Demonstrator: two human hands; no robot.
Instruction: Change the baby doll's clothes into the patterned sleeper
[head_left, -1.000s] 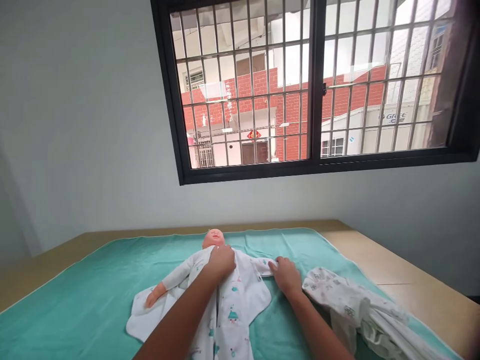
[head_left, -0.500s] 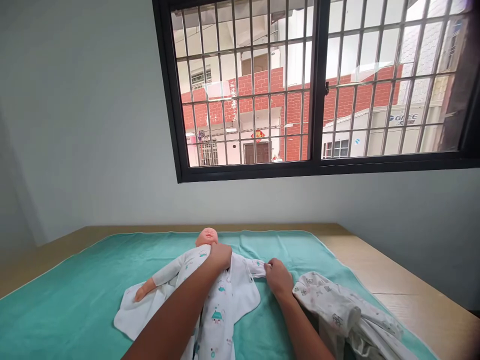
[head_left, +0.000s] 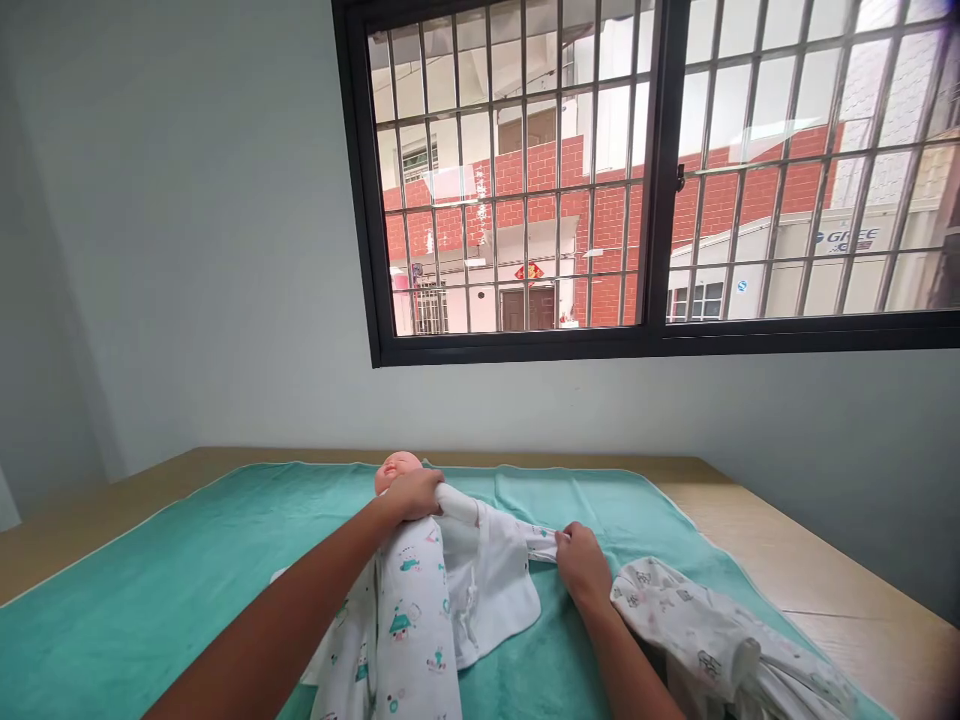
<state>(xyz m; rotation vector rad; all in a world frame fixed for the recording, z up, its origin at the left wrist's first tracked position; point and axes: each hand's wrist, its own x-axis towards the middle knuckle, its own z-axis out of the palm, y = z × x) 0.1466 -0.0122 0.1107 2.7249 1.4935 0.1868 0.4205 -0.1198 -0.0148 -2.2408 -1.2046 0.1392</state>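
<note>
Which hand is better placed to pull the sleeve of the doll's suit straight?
Probably the right hand: it pinches the sleeve end. The left hand is occupied at the shoulder of the doll, gripping the white garment there.

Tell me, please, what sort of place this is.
Probably a plain indoor room, perhaps one used for childcare training: a plastic baby doll with a white printed fabric sleepsuit lies on a teal cloth blanket over a wooden table, beneath a black-framed barred window facing red-brick buildings.
</note>
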